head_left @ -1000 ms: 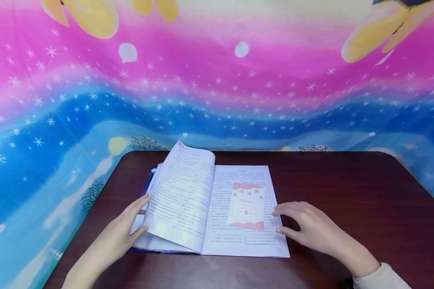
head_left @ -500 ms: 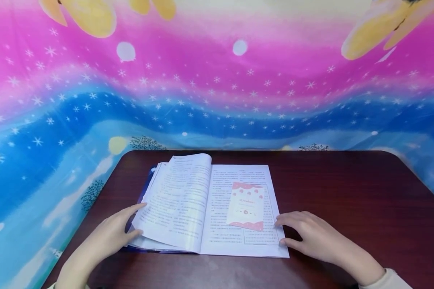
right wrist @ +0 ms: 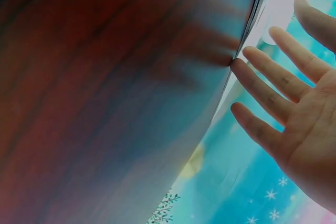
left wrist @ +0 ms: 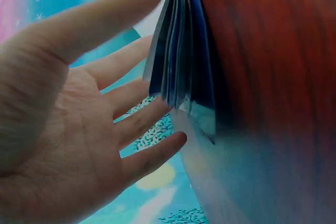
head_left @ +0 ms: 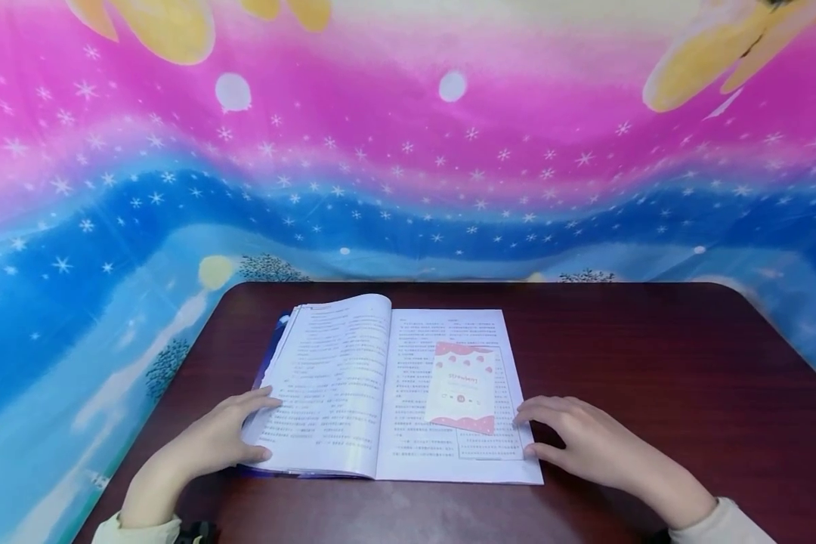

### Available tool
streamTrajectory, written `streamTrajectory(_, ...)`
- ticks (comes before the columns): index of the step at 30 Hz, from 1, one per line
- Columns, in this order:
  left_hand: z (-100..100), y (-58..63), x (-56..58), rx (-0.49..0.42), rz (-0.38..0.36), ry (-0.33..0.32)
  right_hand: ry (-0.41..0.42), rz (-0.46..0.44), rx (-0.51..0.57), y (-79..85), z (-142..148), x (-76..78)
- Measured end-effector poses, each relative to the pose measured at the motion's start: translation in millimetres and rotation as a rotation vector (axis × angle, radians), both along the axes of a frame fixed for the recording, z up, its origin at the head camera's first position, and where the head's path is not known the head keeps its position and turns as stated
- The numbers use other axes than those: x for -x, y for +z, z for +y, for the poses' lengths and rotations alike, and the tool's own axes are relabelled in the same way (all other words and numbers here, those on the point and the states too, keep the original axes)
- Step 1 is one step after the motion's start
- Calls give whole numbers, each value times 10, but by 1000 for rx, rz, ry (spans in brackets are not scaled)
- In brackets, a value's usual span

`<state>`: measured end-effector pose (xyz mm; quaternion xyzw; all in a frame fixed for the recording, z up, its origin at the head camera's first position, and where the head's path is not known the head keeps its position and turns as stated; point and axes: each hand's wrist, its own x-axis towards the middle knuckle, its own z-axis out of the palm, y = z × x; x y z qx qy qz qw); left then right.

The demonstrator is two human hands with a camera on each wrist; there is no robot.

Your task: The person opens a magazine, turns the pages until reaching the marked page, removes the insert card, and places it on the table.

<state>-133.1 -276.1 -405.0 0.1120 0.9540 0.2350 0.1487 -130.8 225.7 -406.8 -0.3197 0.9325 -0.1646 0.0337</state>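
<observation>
An open book (head_left: pixel 333 385) lies on the table in the head view, its left pages bowed near the spine. On the right page rests a strawberry-print card (head_left: pixel 462 385) with red wavy bands at top and bottom. My left hand (head_left: pixel 211 438) touches the book's left edge, thumb and fingertips resting over the page. Seen from the left wrist, the page stack (left wrist: pixel 178 40) fans out beside the thumb, and the other fingers are extended. My right hand (head_left: pixel 578 431) sits at the right page's edge with fingertips at the margin; its fingers (right wrist: pixel 262 93) look spread and fairly straight.
The dark reddish-brown table (head_left: pixel 653 355) has rounded far corners. Behind it hangs a pink and blue cloth (head_left: pixel 408 174) with snowflakes. A dark blue cover (head_left: pixel 275 344) shows past the book's left pages.
The lifted page has come down to the left and now lies flat on the left stack. My left hand moved left and down with it; the right hand shifted slightly down.
</observation>
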Motion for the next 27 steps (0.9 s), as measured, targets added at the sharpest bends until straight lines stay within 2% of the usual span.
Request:
streamTrajectory(6,-65,-26,25,6,6,14,27,-18,1,24,-40,81)
streamTrajectory(11,-66,-49,33,-10,3,11,-21,-90,-29,86,-125,224)
streamTrajectory(14,-53,-53,40,-18,11,4,-64,-114,-13,84,-182,348)
streamTrajectory(19,-76,-64,43,-53,23,-12,-96,-107,72,17,-271,604)
streamTrajectory(27,-97,-73,29,-54,15,10,-132,-119,150,-74,-415,999)
